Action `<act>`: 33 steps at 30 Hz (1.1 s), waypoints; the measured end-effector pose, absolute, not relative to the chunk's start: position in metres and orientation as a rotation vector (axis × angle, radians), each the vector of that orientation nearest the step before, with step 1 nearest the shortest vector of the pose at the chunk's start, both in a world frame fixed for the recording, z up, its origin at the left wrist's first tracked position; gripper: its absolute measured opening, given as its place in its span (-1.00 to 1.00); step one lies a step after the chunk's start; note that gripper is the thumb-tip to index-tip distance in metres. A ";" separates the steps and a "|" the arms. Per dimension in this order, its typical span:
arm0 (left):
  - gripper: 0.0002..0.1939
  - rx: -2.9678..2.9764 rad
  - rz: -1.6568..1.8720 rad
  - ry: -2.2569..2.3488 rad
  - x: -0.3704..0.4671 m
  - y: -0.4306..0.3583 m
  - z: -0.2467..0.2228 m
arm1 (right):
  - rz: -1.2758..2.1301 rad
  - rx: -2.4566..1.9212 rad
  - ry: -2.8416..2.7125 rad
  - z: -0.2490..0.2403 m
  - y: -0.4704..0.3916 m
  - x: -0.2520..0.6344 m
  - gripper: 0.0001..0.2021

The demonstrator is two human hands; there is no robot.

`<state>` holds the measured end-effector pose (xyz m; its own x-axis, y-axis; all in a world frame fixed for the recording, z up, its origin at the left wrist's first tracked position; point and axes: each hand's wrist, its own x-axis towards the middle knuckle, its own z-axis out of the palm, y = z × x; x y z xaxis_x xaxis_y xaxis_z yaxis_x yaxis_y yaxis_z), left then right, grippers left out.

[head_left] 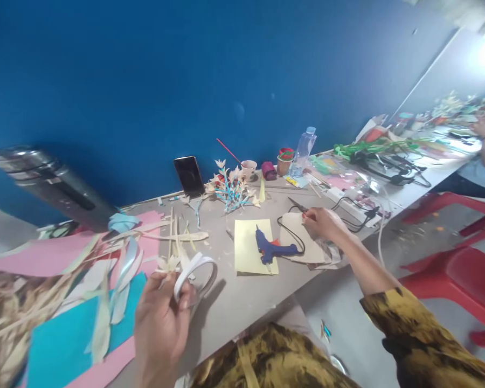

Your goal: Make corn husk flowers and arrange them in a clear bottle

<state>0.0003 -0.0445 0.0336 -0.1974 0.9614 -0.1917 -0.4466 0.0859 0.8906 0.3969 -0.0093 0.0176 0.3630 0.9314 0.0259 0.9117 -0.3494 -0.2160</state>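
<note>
My left hand (164, 310) is closed around a roll of white tape (196, 269), with a pale, petal-like dried piece (170, 264) also between the fingers. Over on the right, my right hand (319, 223) has its fingers closed on scissors (298, 206), whose dark blades point to the upper left and whose red handle is mostly covered. Between the hands lies a blue glue gun (272, 248), resting on a yellow paper pad (246, 248). A folded beige cloth or paper (297, 234) is under my right hand. Behind stands a bunch of pale flowers on blue stems (230, 191).
A phone (189, 175) leans on the blue wall near a large dark flask (48, 183). Coloured paper (64, 334) and dried strips cover the left side. At the back are a cup (248, 170) and plastic bottle (304, 153). A power strip (350, 205) trails cables; another person sits far right.
</note>
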 end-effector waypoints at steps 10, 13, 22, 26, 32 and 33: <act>-0.69 0.599 1.459 1.088 0.002 -0.042 0.046 | 0.150 -2.642 -1.578 0.002 -0.005 0.418 -0.63; -0.71 0.630 1.481 1.086 0.003 -0.041 0.047 | 0.160 -2.648 -1.590 0.001 -0.008 0.420 -0.64; -0.71 0.606 1.617 1.108 -0.008 -0.038 0.054 | 0.126 -1.769 -1.991 0.027 -0.061 0.311 -0.76; -0.68 0.610 1.603 1.108 -0.014 -0.041 0.050 | 0.358 -1.463 -2.361 0.021 -0.092 0.241 -0.71; -0.73 0.606 1.567 1.121 -0.020 -0.044 0.047 | 0.404 -1.420 -2.470 0.005 -0.096 0.220 -0.77; -0.74 0.602 1.566 1.116 -0.020 -0.044 0.047 | 0.394 -1.425 -2.481 0.004 -0.096 0.219 -0.78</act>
